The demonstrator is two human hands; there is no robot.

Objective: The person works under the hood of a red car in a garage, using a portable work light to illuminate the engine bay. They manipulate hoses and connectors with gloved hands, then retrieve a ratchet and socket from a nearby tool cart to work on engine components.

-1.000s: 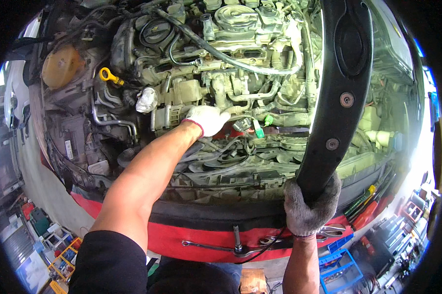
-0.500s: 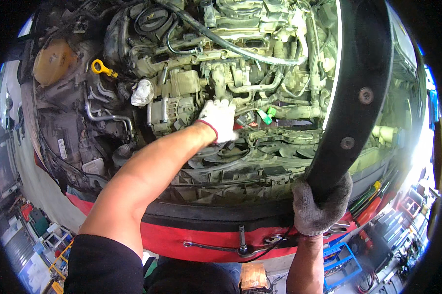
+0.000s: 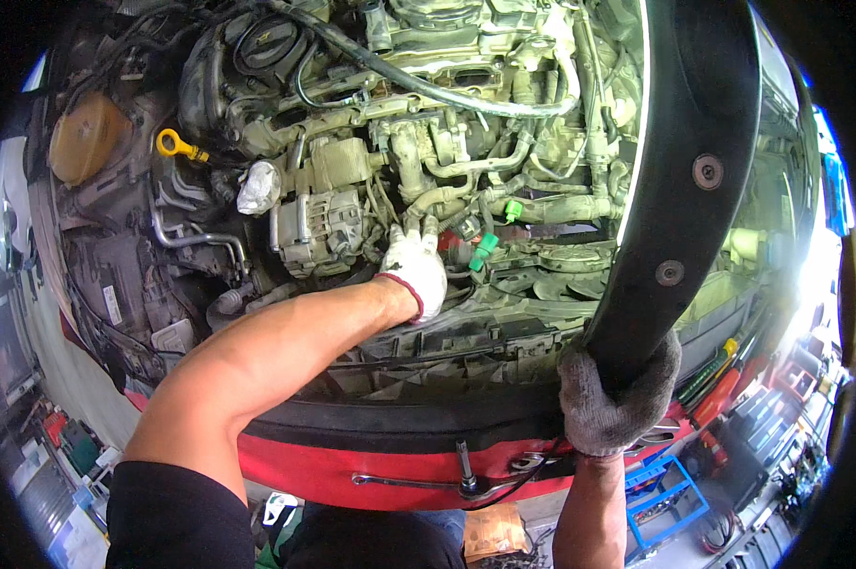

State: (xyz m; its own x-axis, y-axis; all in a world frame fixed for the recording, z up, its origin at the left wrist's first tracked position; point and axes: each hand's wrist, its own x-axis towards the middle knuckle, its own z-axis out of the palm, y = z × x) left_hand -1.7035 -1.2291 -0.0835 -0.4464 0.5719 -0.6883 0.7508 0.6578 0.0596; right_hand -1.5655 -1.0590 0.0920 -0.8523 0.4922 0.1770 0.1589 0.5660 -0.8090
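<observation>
My left hand (image 3: 415, 269), in a white glove with a red cuff, reaches into the engine bay. Its fingers are stretched out beside a bent hose (image 3: 437, 197) and some thin wiring, and I see nothing held in them. Left of it sits the alternator (image 3: 319, 230). To its right are a green connector piece (image 3: 485, 251) and a smaller green piece (image 3: 512, 211). My right hand (image 3: 619, 396), in a grey glove, is wrapped round the lower end of a long black work light (image 3: 679, 218) with a bright left edge.
A combination wrench (image 3: 404, 482) and a ratchet with socket (image 3: 467, 469) lie on the red front edge. Screwdrivers (image 3: 717, 394) rest at the right. A yellow dipstick handle (image 3: 177, 144), an orange-brown reservoir (image 3: 89, 137) and a black hose (image 3: 400, 78) are farther in.
My left hand has come nearer to me, down from the hose, and its fingers now show. The green pieces appear farther apart. My right hand still grips the light.
</observation>
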